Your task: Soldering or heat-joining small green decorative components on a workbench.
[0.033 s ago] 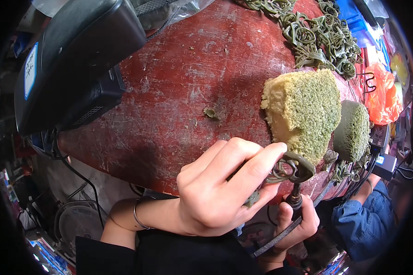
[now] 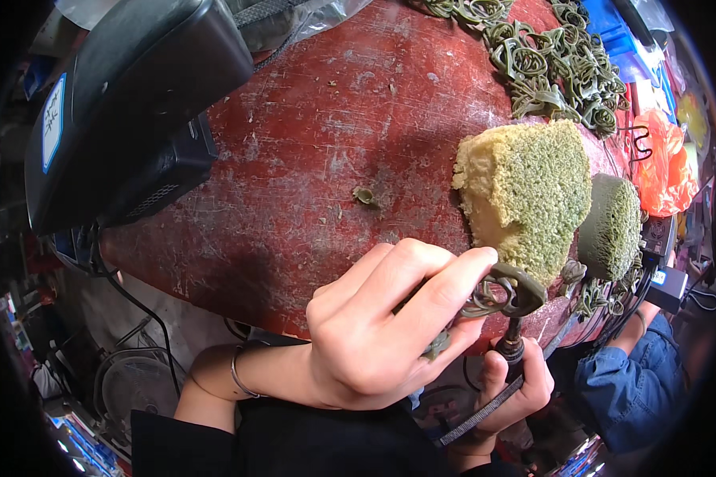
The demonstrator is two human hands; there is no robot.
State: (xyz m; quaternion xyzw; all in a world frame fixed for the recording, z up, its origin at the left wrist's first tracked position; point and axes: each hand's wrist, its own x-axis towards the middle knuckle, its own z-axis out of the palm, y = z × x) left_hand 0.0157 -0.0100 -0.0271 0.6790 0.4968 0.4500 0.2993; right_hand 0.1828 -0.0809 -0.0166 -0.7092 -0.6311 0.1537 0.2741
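Observation:
Near the table's front edge, my left hand (image 2: pixel 390 318) is closed around an olive-green, open-looped piece (image 2: pixel 515 291) that looks like moulded wax or rubber. Between its fingers a bit more green shows, partly hidden. Just below, my right hand (image 2: pixel 525 389) grips a dark pen-shaped tool (image 2: pixel 511 343) with a ridged collar, its tip up against the looped piece. A grey ribbed cord or strip (image 2: pixel 481 411) passes across the right palm. Behind the looped piece stands a crumbly yellow-green foam block (image 2: pixel 525 191), with a round green foam pad (image 2: pixel 610 226) to its right.
Many similar green looped pieces (image 2: pixel 545 67) lie heaped at the back right of the scratched red table (image 2: pixel 318 143). A black device (image 2: pixel 135 103) rises at the left. A small green scrap (image 2: pixel 364 195) lies mid-table. At right are an orange plastic bag (image 2: pixel 662 163) and another person's blue sleeve (image 2: pixel 628 381).

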